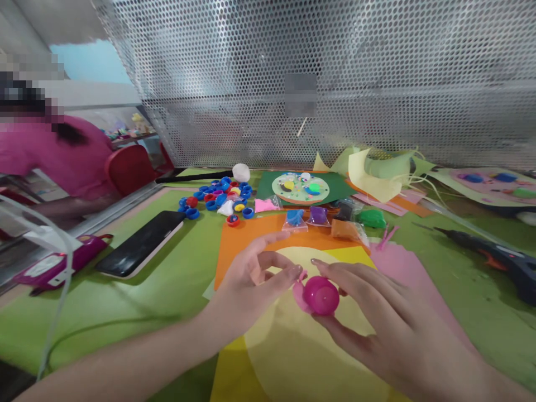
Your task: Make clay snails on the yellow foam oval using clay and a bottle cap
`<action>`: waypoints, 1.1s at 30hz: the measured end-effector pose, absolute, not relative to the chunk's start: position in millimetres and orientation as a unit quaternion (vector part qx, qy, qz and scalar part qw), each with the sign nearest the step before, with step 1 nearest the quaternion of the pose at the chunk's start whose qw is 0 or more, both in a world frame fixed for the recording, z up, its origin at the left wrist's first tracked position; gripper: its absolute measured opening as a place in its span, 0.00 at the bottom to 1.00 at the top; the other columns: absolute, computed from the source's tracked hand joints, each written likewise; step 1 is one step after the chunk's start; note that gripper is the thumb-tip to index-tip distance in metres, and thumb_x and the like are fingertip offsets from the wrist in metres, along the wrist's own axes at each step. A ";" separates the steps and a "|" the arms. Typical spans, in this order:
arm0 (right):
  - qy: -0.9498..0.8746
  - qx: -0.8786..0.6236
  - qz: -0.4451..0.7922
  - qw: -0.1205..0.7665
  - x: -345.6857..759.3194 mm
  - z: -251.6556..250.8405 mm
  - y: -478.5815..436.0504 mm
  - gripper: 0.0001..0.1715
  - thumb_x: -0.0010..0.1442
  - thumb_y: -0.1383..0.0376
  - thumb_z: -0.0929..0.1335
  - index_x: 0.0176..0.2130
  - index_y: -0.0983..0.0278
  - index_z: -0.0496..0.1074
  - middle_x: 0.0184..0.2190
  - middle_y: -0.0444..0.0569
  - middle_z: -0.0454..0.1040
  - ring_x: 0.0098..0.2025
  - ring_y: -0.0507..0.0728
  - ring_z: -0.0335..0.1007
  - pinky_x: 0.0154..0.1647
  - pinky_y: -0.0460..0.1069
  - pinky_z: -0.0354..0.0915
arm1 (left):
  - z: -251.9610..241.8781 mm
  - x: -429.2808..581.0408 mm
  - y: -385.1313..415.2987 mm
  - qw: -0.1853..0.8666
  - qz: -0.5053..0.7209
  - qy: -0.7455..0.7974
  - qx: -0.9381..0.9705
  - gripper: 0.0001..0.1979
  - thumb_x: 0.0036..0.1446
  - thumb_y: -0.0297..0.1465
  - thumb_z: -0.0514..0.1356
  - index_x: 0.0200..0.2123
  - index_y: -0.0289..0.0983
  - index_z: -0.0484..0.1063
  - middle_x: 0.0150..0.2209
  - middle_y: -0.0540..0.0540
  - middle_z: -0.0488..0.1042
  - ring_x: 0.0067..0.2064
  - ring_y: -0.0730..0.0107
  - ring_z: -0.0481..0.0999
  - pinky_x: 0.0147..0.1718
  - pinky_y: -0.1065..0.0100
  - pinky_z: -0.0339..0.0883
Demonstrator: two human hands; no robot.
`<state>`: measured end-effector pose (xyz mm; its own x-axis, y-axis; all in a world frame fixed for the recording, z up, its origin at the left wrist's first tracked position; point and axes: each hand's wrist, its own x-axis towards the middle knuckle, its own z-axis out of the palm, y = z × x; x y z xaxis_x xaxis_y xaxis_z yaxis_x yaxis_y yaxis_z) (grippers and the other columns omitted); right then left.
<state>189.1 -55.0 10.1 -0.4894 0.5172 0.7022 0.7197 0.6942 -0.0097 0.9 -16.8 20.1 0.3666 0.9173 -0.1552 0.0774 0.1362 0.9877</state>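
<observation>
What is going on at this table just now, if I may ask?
One person's right hand holds a round pink piece, while the left hand has its fingertips close beside it. Both hands are over a pale yellow paper circle. Further back lie small bags with coloured contents and a cluster of caps; a glue gun lies to the right.

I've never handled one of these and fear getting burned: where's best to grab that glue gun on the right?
Probably take the glue gun by its dark handle, behind the orange trigger, coming from the near right. It lies with its narrow nozzle pointing left and away, so that approach avoids a tip that may be hot.
</observation>
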 end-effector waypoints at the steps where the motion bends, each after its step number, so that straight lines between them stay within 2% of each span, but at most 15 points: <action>1: -0.850 -0.364 -0.146 0.352 189.4 10.1 -54.7 0.18 0.59 0.68 0.64 0.49 0.71 0.63 0.38 0.51 0.73 0.39 0.54 0.69 0.37 0.47 0.68 | 20.8 1.0 -17.2 0.608 0.342 0.445 0.562 0.24 0.51 0.41 0.61 0.50 0.47 0.62 0.28 0.55 0.70 0.31 0.74 0.69 0.34 0.69 0.61; 5: -0.847 -0.370 -0.151 0.351 190.7 9.6 -54.0 0.19 0.58 0.68 0.65 0.50 0.71 0.63 0.38 0.51 0.73 0.39 0.54 0.69 0.37 0.47 0.68 | 21.7 0.8 -18.4 0.607 0.346 0.438 0.565 0.22 0.52 0.39 0.61 0.50 0.45 0.63 0.27 0.55 0.70 0.31 0.74 0.69 0.33 0.71 0.61; 12: -0.840 -0.376 -0.153 0.361 193.0 8.8 -54.5 0.20 0.56 0.69 0.66 0.49 0.71 0.63 0.38 0.50 0.73 0.39 0.53 0.70 0.37 0.46 0.68 | 20.9 -0.5 -18.7 0.590 0.357 0.434 0.580 0.23 0.53 0.38 0.60 0.52 0.47 0.60 0.32 0.52 0.73 0.40 0.68 0.72 0.40 0.67 0.63; 16: -0.840 -0.377 -0.144 0.363 194.5 9.1 -54.7 0.19 0.56 0.69 0.67 0.48 0.71 0.63 0.38 0.50 0.73 0.39 0.53 0.70 0.37 0.46 0.69 | 22.6 0.1 -20.0 0.572 0.364 0.433 0.594 0.24 0.52 0.35 0.61 0.52 0.47 0.60 0.32 0.52 0.73 0.37 0.69 0.72 0.38 0.67 0.63; 20: -0.839 -0.380 -0.148 0.361 195.2 9.9 -55.1 0.20 0.56 0.69 0.67 0.49 0.71 0.63 0.38 0.50 0.73 0.39 0.54 0.71 0.37 0.47 0.69 | 20.7 -0.1 -19.3 0.557 0.373 0.407 0.621 0.27 0.51 0.33 0.63 0.54 0.46 0.58 0.33 0.52 0.73 0.39 0.68 0.71 0.41 0.66 0.61; 24: -0.834 -0.381 -0.161 0.364 194.9 10.3 -54.7 0.19 0.57 0.69 0.66 0.48 0.70 0.63 0.37 0.50 0.74 0.38 0.54 0.71 0.36 0.46 0.69 | 17.7 -0.7 -17.8 0.558 0.374 0.410 0.617 0.26 0.49 0.34 0.64 0.51 0.45 0.61 0.32 0.52 0.73 0.39 0.66 0.72 0.40 0.65 0.61; 30: -0.838 -0.377 -0.164 0.359 195.8 8.9 -54.0 0.19 0.57 0.69 0.67 0.48 0.71 0.64 0.38 0.50 0.73 0.39 0.53 0.70 0.38 0.46 0.67 | 20.0 0.9 -17.9 0.567 0.368 0.438 0.593 0.29 0.47 0.35 0.66 0.51 0.44 0.60 0.30 0.53 0.74 0.38 0.67 0.72 0.41 0.65 0.60; 33: -0.837 -0.380 -0.165 0.357 196.4 7.4 -54.3 0.20 0.56 0.68 0.67 0.49 0.70 0.64 0.38 0.50 0.73 0.40 0.53 0.70 0.38 0.46 0.68 | 20.0 0.4 -17.3 0.577 0.375 0.422 0.590 0.29 0.48 0.35 0.65 0.53 0.44 0.59 0.33 0.52 0.75 0.40 0.66 0.73 0.41 0.65 0.61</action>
